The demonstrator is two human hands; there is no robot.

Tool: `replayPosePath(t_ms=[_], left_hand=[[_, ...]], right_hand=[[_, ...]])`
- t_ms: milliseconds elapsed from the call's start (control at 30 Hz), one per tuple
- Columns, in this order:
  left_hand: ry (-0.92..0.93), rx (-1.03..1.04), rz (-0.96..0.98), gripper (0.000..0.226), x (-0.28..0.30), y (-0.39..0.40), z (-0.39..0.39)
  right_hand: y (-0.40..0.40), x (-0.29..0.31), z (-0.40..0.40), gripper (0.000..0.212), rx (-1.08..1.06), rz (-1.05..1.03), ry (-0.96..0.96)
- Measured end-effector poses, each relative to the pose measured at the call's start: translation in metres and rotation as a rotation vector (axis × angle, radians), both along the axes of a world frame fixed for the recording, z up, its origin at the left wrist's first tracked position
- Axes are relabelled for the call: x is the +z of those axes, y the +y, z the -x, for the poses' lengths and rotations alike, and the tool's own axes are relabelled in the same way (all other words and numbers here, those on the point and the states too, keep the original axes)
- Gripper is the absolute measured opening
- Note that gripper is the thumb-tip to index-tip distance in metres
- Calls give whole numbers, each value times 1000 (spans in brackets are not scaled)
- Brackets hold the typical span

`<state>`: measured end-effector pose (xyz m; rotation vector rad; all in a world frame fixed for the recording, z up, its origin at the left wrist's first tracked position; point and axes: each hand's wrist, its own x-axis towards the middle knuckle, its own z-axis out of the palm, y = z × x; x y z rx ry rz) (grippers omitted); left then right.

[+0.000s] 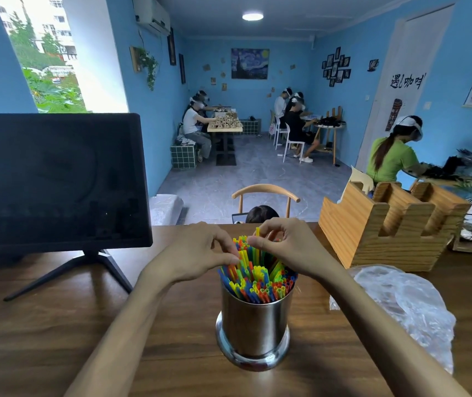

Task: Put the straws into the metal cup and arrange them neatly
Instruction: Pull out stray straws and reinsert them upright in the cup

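The metal cup (pixel 253 325) stands upright on the desk (pixel 57 333), packed with straws (pixel 257 277), so both hands work from above. The left hand (pixel 197 253) pinches straw tops; the right hand (pixel 280 245) pinches one raised yellow straw (pixel 257 232) — likely levelling it. Beyond, a crumpled plastic bag (pixel 406 305) lies emptied.

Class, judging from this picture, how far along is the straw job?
Done: the straws already stand in the metal cup. In hand: the right hand pinches a raised yellow straw, and the left hand fingers the tops. Left: evening them out, since several lean and stand higher at the back.
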<state>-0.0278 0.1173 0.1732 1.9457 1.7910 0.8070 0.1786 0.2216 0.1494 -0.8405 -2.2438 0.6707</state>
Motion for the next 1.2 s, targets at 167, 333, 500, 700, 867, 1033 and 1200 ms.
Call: replayPosePath(t_ms=[167, 333, 500, 700, 867, 1033, 1200], left_hand=[[13, 9, -105, 5, -3, -3, 1], [-167, 6, -269, 2, 17, -7, 1], [-474, 43, -467, 6, 33, -4, -6], [-700, 163, -841, 11, 54, 1, -11], [-939, 290, -909, 5, 56, -5, -2], [-612, 234, -441, 6, 41, -12, 5], [-261, -72, -10, 3, 26, -13, -4]], right_hand=[[-4, 3, -2, 31, 10, 19, -19], [-11, 11, 0, 27, 52, 82, 11], [-21, 23, 7, 27, 190, 139, 66], [-30, 29, 10, 23, 289, 105, 117], [-20, 41, -3, 21, 234, 250, 479], [-8, 52, -18, 21, 64, 540, 882], [-5, 54, -10, 11, 3, 413, 883]])
